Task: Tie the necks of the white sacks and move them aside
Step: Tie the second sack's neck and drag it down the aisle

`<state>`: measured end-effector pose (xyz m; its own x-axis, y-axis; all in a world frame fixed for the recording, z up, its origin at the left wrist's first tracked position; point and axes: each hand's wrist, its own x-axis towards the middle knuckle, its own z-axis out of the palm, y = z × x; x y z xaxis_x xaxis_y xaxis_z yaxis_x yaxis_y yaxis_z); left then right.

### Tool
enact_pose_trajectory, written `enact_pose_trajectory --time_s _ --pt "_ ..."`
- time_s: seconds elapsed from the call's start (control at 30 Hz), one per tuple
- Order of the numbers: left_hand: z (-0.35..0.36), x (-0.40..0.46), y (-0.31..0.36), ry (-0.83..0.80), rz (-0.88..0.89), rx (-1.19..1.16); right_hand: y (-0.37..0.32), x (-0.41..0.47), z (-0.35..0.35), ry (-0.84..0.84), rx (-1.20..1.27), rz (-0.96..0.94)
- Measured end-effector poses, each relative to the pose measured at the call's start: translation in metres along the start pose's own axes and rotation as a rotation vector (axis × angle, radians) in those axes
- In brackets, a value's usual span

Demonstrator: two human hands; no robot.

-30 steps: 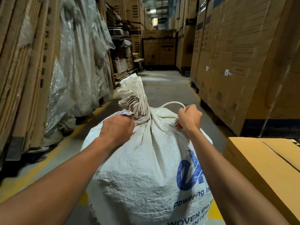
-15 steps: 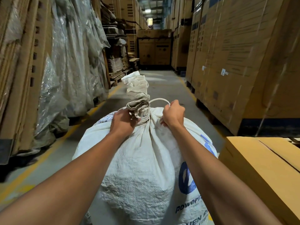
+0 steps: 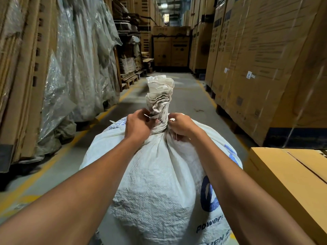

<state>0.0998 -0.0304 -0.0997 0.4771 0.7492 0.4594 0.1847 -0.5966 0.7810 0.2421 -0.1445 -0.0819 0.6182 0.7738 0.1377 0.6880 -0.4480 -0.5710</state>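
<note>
White woven sack (image 3: 159,174), full and upright in a warehouse aisle, both hands working a cord at its neck.

Gathered neck (image 3: 160,106) rises at 12 o'clock from the sack's top; the left hand (image 3: 137,126) at its 9 o'clock side and the right hand (image 3: 180,126) at its 3 o'clock side each pinch an end of the thin white cord (image 3: 172,119), fingers curled, close against the neck. Cardboard box (image 3: 283,174) sits at 3 o'clock of the sack; tall cartons (image 3: 256,59) at 2 o'clock, plastic-wrapped stacks (image 3: 79,59) at 10 o'clock.
</note>
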Motion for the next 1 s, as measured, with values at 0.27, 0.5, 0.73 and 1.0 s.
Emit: enact_pose_trajectory --time_s 0.27,0.5,0.73,1.0 --pt "-0.007 -0.001 0.008 -0.205 -0.046 0.15 0.009 -0.003 0.006 -0.112 0.182 -0.072" --pt "-0.021 -0.001 -0.003 -0.387 -0.04 0.067 0.003 0.004 0.039 0.224 -0.006 0.035" --pt "-0.02 0.02 -0.012 -0.146 -0.059 0.547 0.005 0.003 0.042 0.206 0.096 0.033" --pt "-0.027 0.014 -0.009 -0.076 0.128 0.827 0.008 -0.001 0.041 0.215 0.138 0.028"
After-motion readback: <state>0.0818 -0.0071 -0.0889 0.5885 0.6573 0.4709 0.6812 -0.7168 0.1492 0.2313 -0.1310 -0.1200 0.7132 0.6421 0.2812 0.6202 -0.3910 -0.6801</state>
